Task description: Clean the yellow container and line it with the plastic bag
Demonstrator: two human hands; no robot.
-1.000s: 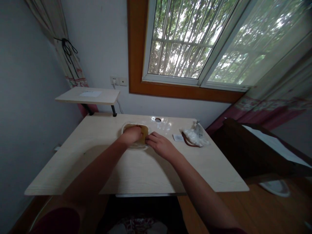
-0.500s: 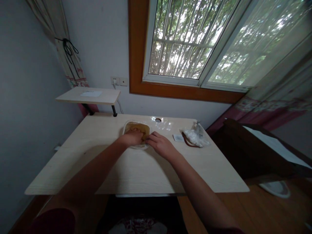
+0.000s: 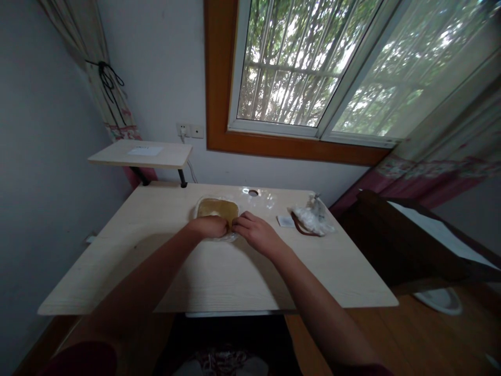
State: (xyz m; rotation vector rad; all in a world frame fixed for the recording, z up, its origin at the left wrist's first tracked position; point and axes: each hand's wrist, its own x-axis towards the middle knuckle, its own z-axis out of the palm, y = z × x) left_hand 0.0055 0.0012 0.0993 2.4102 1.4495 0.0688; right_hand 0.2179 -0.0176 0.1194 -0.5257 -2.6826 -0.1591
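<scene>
A clear plastic container (image 3: pixel 217 208) holding something brown and flat stands near the back middle of a pale wooden desk (image 3: pixel 156 261). My left hand (image 3: pixel 209 226) is curled at the container's near edge, fingers closed on the rim or its plastic wrap. My right hand (image 3: pixel 256 232) rests just right of it, its fingertips pinched at the same near corner. What exactly the fingers grip is too small to make out.
A crumpled clear plastic bag (image 3: pixel 313 219) with a brown band and a small white packet (image 3: pixel 285 221) lie to the right. A cable hole (image 3: pixel 253 192) sits behind the container. A raised shelf (image 3: pixel 141 153) stands at the back left. A dark chest (image 3: pixel 407 240) stands to the right.
My left hand has drawn back from on top of the container to its near edge, uncovering the brown contents. My right hand has hardly moved.
</scene>
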